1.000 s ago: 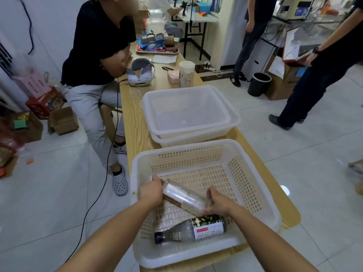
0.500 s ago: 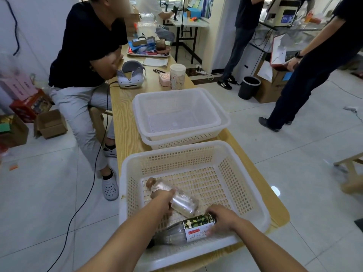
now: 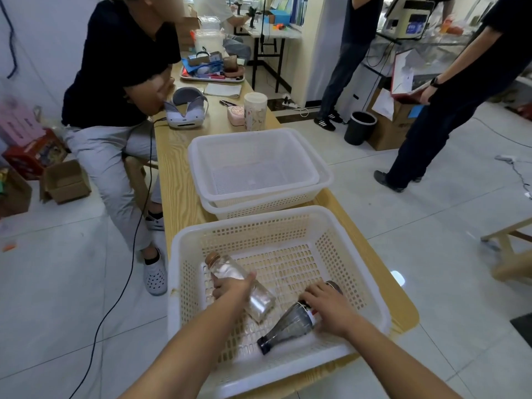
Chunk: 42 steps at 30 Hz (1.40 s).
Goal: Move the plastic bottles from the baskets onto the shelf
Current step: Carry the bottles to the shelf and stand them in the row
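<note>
A white perforated basket (image 3: pixel 357 249) stands at the near end of a long wooden table (image 3: pixel 175 180). Inside it lie two plastic bottles. My left hand (image 3: pixel 233 287) grips the clear bottle (image 3: pixel 259 300) with the tan cap around its middle. My right hand (image 3: pixel 328 306) is wrapped over the labelled body of the dark-capped bottle (image 3: pixel 288 326), whose neck points toward me and to the left. Both bottles are low in the basket. No shelf is in view.
Two stacked white baskets (image 3: pixel 302 156) with nothing in them sit just beyond on the table. Farther back are a headset (image 3: pixel 187 110), a tall cup (image 3: pixel 254 110) and a cluttered tray (image 3: pixel 213 72). A seated person is at the table's left; two people stand on the right.
My left hand now carries the clear bottle alone, shifted left. My right hand let go of it, dropped onto the dark-capped bottle and turned it so its body points right.
</note>
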Motion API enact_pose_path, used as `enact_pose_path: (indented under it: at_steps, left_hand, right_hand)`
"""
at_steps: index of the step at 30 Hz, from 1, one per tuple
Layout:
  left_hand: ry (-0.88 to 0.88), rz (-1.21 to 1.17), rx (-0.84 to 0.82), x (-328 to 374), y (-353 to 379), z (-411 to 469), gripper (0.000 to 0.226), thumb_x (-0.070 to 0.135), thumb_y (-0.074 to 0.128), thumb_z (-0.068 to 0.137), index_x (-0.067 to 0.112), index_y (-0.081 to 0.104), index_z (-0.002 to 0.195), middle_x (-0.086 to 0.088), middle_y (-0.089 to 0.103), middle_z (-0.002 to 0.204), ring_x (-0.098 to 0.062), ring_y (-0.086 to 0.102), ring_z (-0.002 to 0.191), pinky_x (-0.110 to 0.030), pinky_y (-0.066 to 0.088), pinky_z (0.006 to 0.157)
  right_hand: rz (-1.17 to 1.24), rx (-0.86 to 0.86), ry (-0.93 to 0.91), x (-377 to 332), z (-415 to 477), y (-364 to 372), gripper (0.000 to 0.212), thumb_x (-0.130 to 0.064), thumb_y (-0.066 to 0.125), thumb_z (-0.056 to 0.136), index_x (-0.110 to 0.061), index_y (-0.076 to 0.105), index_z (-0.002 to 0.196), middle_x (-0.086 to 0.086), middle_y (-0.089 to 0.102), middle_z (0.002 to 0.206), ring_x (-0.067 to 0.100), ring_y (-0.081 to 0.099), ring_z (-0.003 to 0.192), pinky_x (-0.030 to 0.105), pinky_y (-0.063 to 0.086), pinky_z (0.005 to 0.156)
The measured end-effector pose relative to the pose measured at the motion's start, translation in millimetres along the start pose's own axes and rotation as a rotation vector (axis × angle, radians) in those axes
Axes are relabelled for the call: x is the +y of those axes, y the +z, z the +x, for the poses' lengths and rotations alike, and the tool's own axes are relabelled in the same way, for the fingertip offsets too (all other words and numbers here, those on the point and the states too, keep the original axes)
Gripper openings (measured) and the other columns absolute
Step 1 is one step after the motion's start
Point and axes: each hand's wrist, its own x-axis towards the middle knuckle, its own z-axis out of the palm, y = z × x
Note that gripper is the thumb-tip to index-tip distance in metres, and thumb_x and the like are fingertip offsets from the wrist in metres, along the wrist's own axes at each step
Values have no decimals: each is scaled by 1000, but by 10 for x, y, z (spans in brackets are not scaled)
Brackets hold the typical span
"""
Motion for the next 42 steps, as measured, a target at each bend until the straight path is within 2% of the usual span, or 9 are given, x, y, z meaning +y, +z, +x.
enact_pose_path:
  at_steps: [7,13,17,21,23,27,31,39,42]
  left_hand:
    - [-38,-96,-64,41,-74,161,110,32,77,77,2,-1,149,-25,38,139,-42,47,120,-45,45,101]
    - [74,-215,-131,-104,-243,140,100,14,66,82,6,-6,151,-21,26,151,-40,39,128,-39,46,88]
    - [82,-539,-305,-154,-457,150,45,-2,44,74,4,39,118,-18,49,109,-32,55,82,-37,51,62]
    - [111,-788,-503,-116,-685,78,26,-3,39,61,8,48,84,-11,53,65,-25,51,58,-33,48,55]
    - [148,-802,-591,-78,-778,33,17,5,52,78,5,55,94,-12,60,68,-26,58,61,-36,52,60]
    - [250,-732,-633,9,-819,16,35,27,65,87,8,60,116,-17,68,94,-30,66,83,-44,55,79]
    - [334,-651,-676,47,-891,-49,47,17,69,80,3,54,122,-13,65,83,-23,65,65,-32,57,57]
    - [426,-577,-859,273,-1037,-349,63,20,69,79,-4,45,132,-23,61,98,-31,62,76,-41,57,70]
    - [478,-543,-916,380,-1079,-497,55,18,61,83,-3,47,131,-27,62,114,-34,62,90,-48,51,89]
  right_hand:
    - [-112,27,59,-39,90,154,57,3,51,83,-20,44,135,0,46,135,19,36,127,29,29,104]
    - [43,18,191,-40,155,-18,36,-6,55,84,-25,57,114,-8,58,116,16,45,111,24,31,77]
    - [257,-48,295,32,198,-237,35,-15,66,76,-23,61,109,-4,60,104,14,49,92,22,36,65]
    - [780,22,433,106,190,-369,38,5,70,70,-18,63,100,-2,63,97,10,56,85,7,39,59]
    - [1089,11,497,83,158,-430,45,3,79,69,-19,64,105,-6,67,102,6,59,92,11,46,66]
    - [1574,61,541,-39,147,-432,42,1,77,75,-8,62,114,8,74,100,28,68,97,44,56,84]
    - [1978,139,510,-198,163,-506,39,3,60,84,-4,54,121,19,69,112,33,66,99,44,56,77]
    - [2046,282,504,-384,1,-786,21,-5,54,90,-8,59,110,12,73,90,29,65,88,42,51,73]
    - [2024,376,509,-483,-123,-860,26,-6,59,87,-10,60,112,12,72,96,31,64,93,44,51,76]
